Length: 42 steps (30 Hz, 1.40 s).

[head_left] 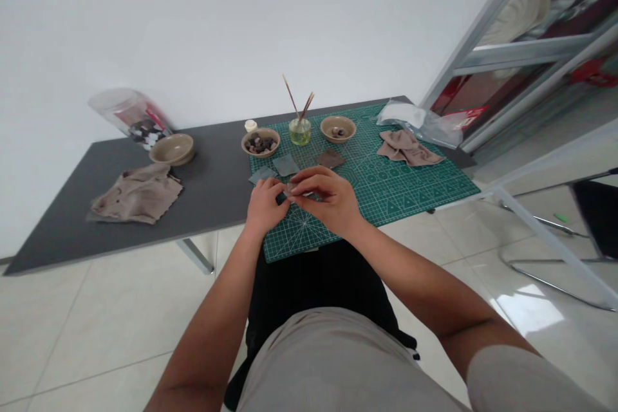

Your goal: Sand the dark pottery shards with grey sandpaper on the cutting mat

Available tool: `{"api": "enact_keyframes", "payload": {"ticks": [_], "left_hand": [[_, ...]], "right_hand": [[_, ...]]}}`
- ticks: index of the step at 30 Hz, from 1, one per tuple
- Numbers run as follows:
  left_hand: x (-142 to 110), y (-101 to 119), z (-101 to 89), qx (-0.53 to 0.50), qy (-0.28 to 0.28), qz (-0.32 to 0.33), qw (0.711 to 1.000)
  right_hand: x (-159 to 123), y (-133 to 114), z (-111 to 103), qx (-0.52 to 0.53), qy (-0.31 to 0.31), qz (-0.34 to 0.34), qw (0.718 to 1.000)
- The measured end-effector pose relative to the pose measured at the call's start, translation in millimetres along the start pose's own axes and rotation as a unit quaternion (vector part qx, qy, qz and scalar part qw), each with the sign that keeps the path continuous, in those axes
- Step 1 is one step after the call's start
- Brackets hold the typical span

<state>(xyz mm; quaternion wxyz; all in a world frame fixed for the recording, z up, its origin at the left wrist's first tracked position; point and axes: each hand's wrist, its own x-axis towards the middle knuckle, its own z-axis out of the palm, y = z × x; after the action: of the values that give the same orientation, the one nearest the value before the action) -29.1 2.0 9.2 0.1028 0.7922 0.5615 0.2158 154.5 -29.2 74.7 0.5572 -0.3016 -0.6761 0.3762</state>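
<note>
My left hand [265, 205] and my right hand [331, 196] meet above the near part of a green cutting mat [376, 190]. Between their fingertips is a small greyish piece [290, 192], mostly covered by the fingers. Both hands are closed in a pinch on it. Just beyond the fingers lie a grey square sheet [286, 165], another grey sheet [262, 175] partly behind my left hand, and a brown square sheet [331, 158]. Farther back stands a bowl of dark and brown small pieces [261, 143].
A glass jar [300, 133] of yellow-green liquid holds thin sticks. Beside it are a bowl [338, 129] with a few pieces and a small white-capped bottle [250, 125]. Brown cloths [138, 194] lie left, another cloth [407, 148] right, near a plastic bag [420, 121]. An empty-looking bowl [172, 149] adjoins a clear jar [132, 117].
</note>
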Motion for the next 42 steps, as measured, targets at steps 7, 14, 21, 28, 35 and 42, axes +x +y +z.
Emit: {"api": "enact_keyframes", "payload": {"ticks": [7, 14, 21, 28, 35, 42], "left_hand": [[-4.0, 5.3, -5.7, -0.058, 0.024, -0.033, 0.997], [-2.7, 1.3, -3.9, -0.088, 0.0, -0.002, 0.996], [-8.6, -0.6, 0.1, -0.001, 0.022, 0.012, 1.0], [-9.8, 2.2, 1.6, 0.022, 0.027, 0.006, 0.999], [-10.2, 3.2, 0.5, 0.029, 0.019, 0.012, 0.999], [-5.9, 4.0, -3.0, 0.035, -0.022, 0.05, 0.998]], "right_hand": [[1.1, 44.7, 0.9, -0.054, -0.026, 0.106, 0.992], [4.2, 72.3, -3.6, -0.315, -0.134, 0.127, 0.931], [0.7, 81.4, -9.7, -0.336, -0.173, 0.056, 0.924], [2.2, 82.5, -8.8, -0.337, -0.172, 0.062, 0.923], [-0.4, 81.7, -15.0, -0.342, -0.2, 0.043, 0.917], [-3.0, 83.4, -6.2, -0.384, -0.151, 0.062, 0.909]]}}
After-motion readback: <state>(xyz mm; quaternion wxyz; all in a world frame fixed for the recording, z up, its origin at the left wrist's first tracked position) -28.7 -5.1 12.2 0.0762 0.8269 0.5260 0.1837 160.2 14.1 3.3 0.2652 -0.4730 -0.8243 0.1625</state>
